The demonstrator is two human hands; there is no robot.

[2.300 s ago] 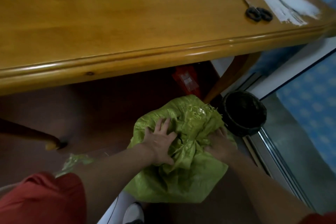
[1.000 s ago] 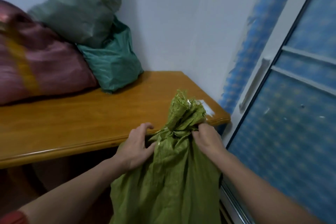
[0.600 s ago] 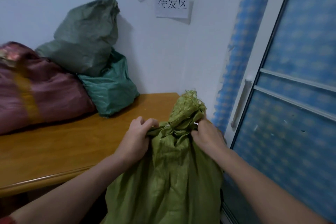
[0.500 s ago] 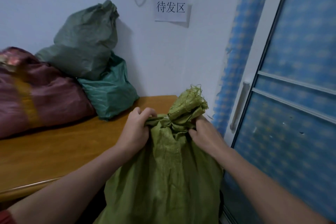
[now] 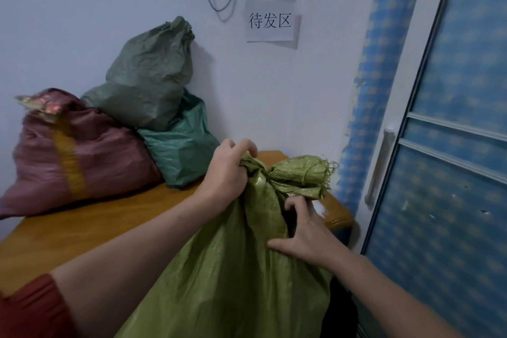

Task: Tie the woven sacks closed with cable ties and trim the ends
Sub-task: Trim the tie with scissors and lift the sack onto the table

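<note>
A light green woven sack (image 5: 227, 269) hangs in front of me, its neck cinched and its frayed mouth (image 5: 304, 173) flopped to the right. My left hand (image 5: 227, 170) grips a bunch of fabric just left of the neck and holds the sack up. My right hand (image 5: 304, 236) lies against the sack's right side below the neck, thumb spread, fingers loosely bent. No cable tie or scissors can be made out.
On the wooden table (image 5: 82, 222) lie a maroon sack (image 5: 74, 153), a grey-green sack (image 5: 151, 77) and a teal sack (image 5: 181, 145) against the white wall. A paper sign (image 5: 270, 20) hangs above. A blue patterned sliding door (image 5: 452, 159) stands at right.
The sack came up from the floor to table height. Its mouth tipped over to the right. My right hand let go of the neck and slid down onto the sack's side.
</note>
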